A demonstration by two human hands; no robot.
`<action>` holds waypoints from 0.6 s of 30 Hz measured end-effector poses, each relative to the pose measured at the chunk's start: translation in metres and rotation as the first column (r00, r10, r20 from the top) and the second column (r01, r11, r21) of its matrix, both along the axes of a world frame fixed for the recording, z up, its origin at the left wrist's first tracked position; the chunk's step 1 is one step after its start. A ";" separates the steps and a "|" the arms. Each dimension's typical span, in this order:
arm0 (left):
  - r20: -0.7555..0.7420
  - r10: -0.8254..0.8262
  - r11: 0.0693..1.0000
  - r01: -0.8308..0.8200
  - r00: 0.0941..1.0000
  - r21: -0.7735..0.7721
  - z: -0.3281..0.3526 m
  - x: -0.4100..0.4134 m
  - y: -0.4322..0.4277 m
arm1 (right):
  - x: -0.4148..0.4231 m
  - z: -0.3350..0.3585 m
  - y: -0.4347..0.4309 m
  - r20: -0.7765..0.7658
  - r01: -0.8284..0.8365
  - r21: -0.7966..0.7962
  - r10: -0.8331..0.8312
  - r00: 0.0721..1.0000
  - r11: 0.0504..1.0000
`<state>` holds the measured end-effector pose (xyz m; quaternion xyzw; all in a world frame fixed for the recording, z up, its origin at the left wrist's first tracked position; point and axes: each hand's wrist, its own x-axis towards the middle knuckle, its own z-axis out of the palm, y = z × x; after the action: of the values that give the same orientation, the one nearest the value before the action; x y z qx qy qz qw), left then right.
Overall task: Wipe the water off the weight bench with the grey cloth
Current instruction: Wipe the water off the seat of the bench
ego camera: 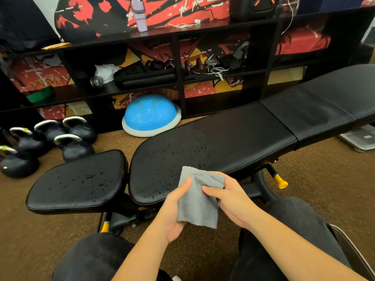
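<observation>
Now the soft, light cloth point(197, 201) hangs over the near edge of the wet bench point(233, 134). The left hand point(173, 212) grips it from under, and the right hand point(232, 201) pinches its top. It looks floppy, so bunch it up to wipe.

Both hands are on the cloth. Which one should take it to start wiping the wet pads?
Probably the left hand: it pinches the grey cloth on the side nearer the droplets, which cover the seat pad and the adjoining end of the back pad. The right hand would reach across.
</observation>
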<state>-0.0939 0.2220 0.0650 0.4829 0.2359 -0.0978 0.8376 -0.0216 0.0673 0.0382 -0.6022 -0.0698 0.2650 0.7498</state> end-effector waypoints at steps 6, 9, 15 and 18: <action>-0.100 0.150 0.988 -0.144 0.984 0.058 -0.009 -0.007 -0.015 | 0.003 0.011 0.016 0.266 0.028 -0.266 0.045 0.963 0.963; -0.060 0.438 0.891 -0.425 0.897 0.161 -0.022 -0.016 -0.005 | 0.032 0.022 0.003 0.517 0.218 -0.423 0.037 0.855 0.880; 0.016 0.936 0.304 -0.826 0.353 0.475 -0.057 -0.003 0.056 | 0.124 0.026 -0.012 0.759 0.666 -0.639 0.453 0.467 0.385; -0.251 0.895 0.438 -0.837 0.369 0.328 -0.081 0.024 0.069 | 0.143 0.010 -0.010 0.663 0.646 -0.724 0.499 0.558 0.239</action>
<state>-0.0697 0.2910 -0.0165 0.3152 0.6214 0.2805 0.6601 0.1215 0.0571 0.0480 -0.9699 -0.1964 -0.1136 0.0886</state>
